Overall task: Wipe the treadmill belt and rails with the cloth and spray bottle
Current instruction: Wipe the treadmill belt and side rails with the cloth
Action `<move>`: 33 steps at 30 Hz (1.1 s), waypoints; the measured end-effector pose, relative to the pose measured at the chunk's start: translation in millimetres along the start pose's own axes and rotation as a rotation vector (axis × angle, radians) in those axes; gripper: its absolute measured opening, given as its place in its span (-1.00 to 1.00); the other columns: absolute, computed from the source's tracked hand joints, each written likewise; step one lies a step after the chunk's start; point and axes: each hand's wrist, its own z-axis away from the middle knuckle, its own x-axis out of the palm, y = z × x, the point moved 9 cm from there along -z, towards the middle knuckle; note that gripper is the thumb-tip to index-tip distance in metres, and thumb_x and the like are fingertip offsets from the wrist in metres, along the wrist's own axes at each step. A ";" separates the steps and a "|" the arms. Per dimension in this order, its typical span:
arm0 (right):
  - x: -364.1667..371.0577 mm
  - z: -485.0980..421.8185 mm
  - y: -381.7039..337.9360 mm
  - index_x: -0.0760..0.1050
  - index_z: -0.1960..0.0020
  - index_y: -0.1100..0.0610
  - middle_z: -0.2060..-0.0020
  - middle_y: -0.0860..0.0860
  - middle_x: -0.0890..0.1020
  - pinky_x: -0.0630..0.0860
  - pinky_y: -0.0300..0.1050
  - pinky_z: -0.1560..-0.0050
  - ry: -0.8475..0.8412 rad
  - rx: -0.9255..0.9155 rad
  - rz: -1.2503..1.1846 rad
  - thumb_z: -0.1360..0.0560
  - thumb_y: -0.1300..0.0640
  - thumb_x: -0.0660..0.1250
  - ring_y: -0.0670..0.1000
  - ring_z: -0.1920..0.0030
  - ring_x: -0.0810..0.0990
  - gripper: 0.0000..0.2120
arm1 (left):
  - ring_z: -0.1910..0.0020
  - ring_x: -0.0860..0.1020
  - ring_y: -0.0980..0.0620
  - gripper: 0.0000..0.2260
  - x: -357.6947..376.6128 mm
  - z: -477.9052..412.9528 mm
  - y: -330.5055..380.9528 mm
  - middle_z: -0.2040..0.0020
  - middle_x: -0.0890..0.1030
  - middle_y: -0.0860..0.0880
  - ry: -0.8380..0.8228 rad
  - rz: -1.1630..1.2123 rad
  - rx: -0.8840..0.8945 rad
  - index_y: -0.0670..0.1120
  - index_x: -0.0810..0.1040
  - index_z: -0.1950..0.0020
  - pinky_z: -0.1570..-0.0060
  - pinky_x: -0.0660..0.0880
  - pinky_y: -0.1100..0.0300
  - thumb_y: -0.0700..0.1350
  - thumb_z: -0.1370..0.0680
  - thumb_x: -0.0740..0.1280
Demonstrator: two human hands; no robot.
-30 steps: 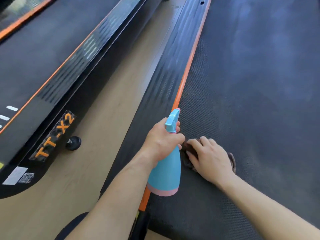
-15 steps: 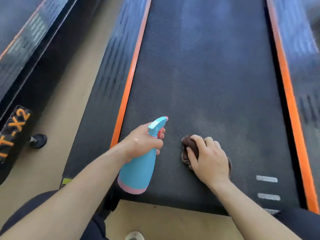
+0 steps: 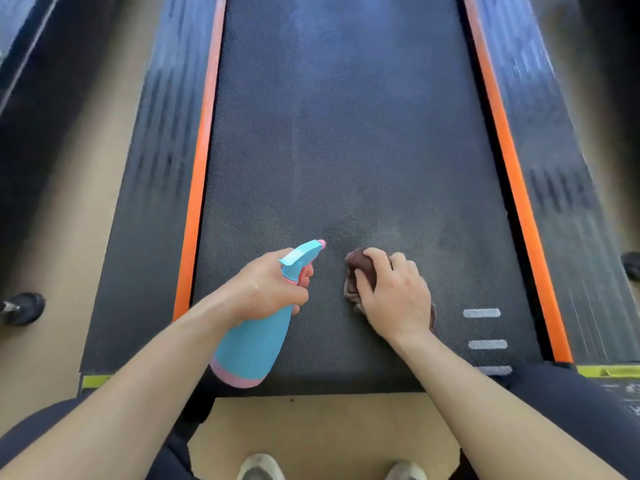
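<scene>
I record a dark textured belt, flat between black, orange-edged rails. Bunched brown cloth lies near the belt's near edge, under my right hand. Blue-and-pink spray bottle, in my left hand, tilts nozzle-forward beside it.

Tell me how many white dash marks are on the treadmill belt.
3, in a row near the belt's right edge: farthest mark, middle mark, nearest mark, partly covered; more may be hidden.
</scene>
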 end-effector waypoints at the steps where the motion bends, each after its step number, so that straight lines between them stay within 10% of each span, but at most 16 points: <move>1: -0.5 -20.5 8.6 0.46 -0.24 -0.02 0.03 0.09 0.52 0.52 0.08 0.16 0.018 0.044 -0.003 -0.57 -0.17 0.18 0.21 0.04 0.52 -0.65 | 0.34 0.58 0.20 -0.55 -2.5 -0.5 1.6 0.04 0.67 0.04 -0.003 -0.013 0.014 -0.07 0.63 -0.26 0.21 0.63 0.25 -0.30 -0.37 0.42; 8: 15.6 -143.4 7.1 0.41 -0.27 -0.02 -0.14 0.13 0.49 0.44 0.12 -0.05 -0.001 0.165 0.012 -0.61 -0.14 0.16 0.24 -0.13 0.47 -0.69 | 0.29 0.64 0.22 -0.62 -25.8 -0.6 8.0 -0.11 0.68 0.10 0.058 -0.017 0.065 0.08 0.64 -0.15 0.24 0.50 0.41 -0.29 -0.42 0.42; 15: 22.8 -23.3 -67.8 0.53 -0.14 -0.01 0.10 0.09 0.51 0.47 0.06 0.23 -0.101 -0.505 0.001 -0.53 -0.14 0.25 0.20 0.15 0.49 -0.72 | 0.13 0.72 0.05 -0.43 -45.8 -4.4 6.7 -0.10 0.68 0.12 0.117 0.000 0.087 0.24 0.60 -0.28 -0.11 0.61 0.07 -0.15 -0.30 0.38; 22: 26.3 -136.1 -43.9 0.48 -0.20 0.00 -0.03 0.15 0.53 0.46 0.09 0.11 0.033 -0.001 0.037 -0.57 -0.10 0.22 0.26 -0.01 0.50 -0.71 | 0.26 0.60 0.24 -0.51 -45.0 -2.7 2.5 -0.10 0.67 0.17 0.127 -0.021 0.073 0.13 0.60 -0.28 0.08 0.50 0.27 -0.27 -0.41 0.43; 29: 16.1 7.2 -47.2 0.51 -0.15 -0.04 0.08 0.06 0.51 0.44 0.02 0.24 -0.095 -0.405 0.011 -0.51 -0.15 0.24 0.17 0.13 0.49 -0.70 | 0.15 0.63 0.22 -0.54 -32.1 -5.5 9.9 -0.09 0.68 0.14 0.091 -0.082 0.060 0.11 0.60 -0.23 0.10 0.52 0.35 -0.24 -0.38 0.45; 33: 8.9 -80.5 -8.8 0.49 -0.22 -0.08 0.02 0.08 0.53 0.51 0.04 0.18 0.001 -0.116 0.052 -0.56 -0.16 0.21 0.21 0.04 0.53 -0.70 | 0.05 0.64 0.07 -0.45 -19.8 -5.3 9.0 -0.08 0.68 0.17 0.059 -0.121 0.040 0.19 0.59 -0.24 -0.06 0.58 0.10 -0.08 -0.24 0.39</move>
